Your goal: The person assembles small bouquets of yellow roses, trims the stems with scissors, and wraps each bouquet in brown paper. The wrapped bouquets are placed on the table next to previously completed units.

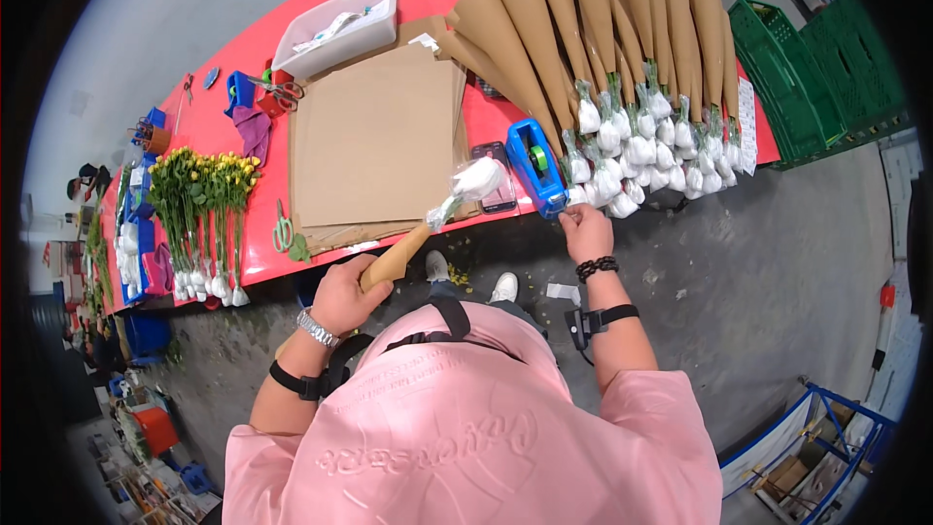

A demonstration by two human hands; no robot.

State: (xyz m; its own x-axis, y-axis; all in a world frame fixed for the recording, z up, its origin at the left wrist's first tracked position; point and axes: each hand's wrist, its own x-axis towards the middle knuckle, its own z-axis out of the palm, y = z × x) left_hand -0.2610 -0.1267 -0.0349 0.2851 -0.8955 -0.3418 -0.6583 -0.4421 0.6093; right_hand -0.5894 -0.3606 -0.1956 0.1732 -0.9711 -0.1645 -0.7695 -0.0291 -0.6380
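My left hand (342,294) is closed round a brown paper cone (400,258). From the cone's far end sticks a stem end in clear plastic with a white wrapped tip (478,178), over the table edge. My right hand (588,231) pinches at the front of a blue tape dispenser (528,180), which holds a green-cored roll. A pale bit of adhesive tape (576,195) shows at the fingertips. Beside the dispenser lies a phone (498,196). To the left is a stack of brown paper sheets (374,136).
Several finished paper cones (588,15) with white tips lie far right on the red table (262,243). Yellow roses (199,180), green-handled scissors (282,229) and a white tub (335,49) stand left. Green crates (777,68) adjoin the table's right side.
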